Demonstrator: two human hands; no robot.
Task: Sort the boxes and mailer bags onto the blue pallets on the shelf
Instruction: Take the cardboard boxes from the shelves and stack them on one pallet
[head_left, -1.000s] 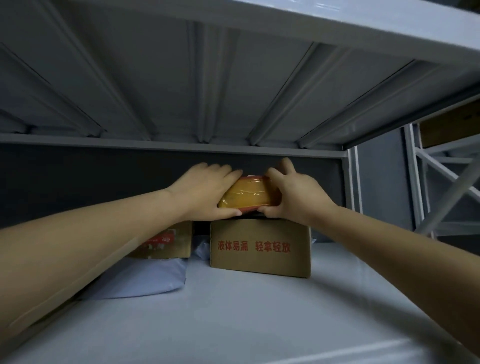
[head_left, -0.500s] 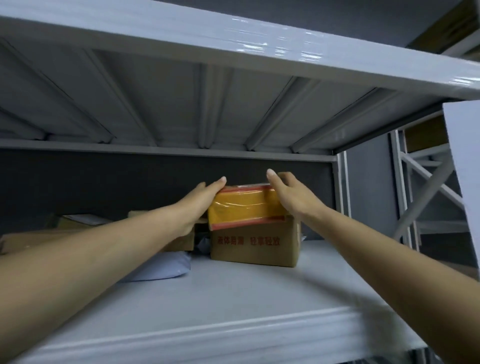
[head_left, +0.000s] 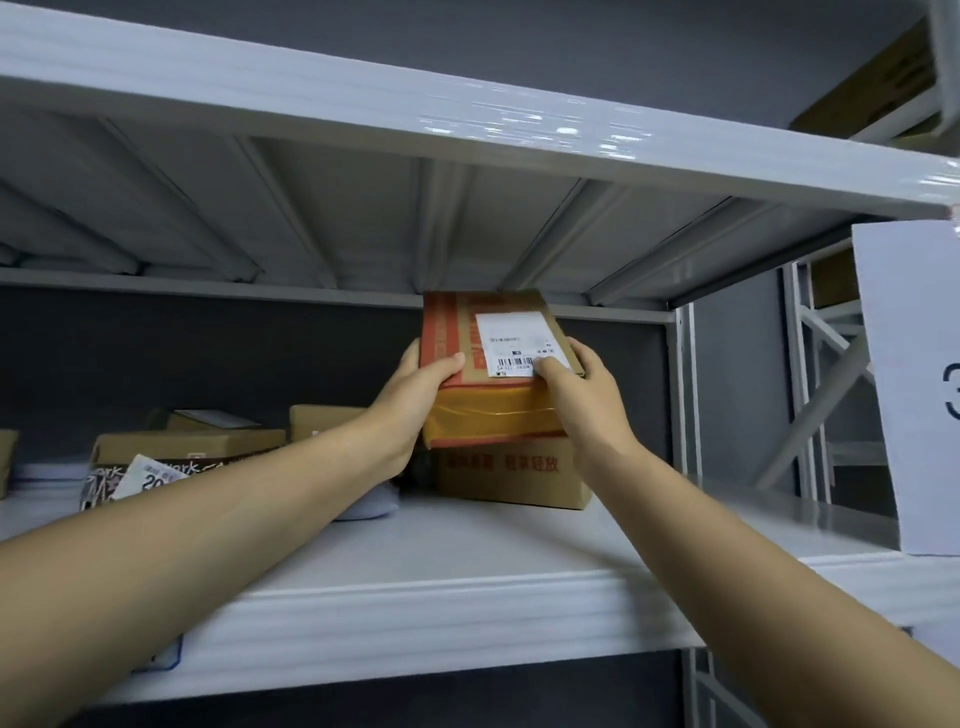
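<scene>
A small cardboard box (head_left: 493, 410) wrapped in orange-yellow tape, with a white shipping label on top, sits on a larger brown box (head_left: 511, 478) printed with red characters. My left hand (head_left: 415, 395) grips its left side, thumb on the top. On the right side my right hand (head_left: 576, 389) holds it, thumb pressing the label's corner. The white shelf board (head_left: 467, 551) carries both boxes. No blue pallet is visible.
More cardboard boxes (head_left: 192, 447) and a black-and-white printed package (head_left: 130, 478) lie at the left of the shelf. A grey mailer bag (head_left: 363, 506) shows under my left forearm. The upper shelf (head_left: 467, 119) hangs low overhead. A white sign (head_left: 909, 384) hangs at right.
The view has drawn back from the shelf and risen, so the taped box's labelled top now shows. Both hands have shifted from its far sides to its near corners, thumbs on top.
</scene>
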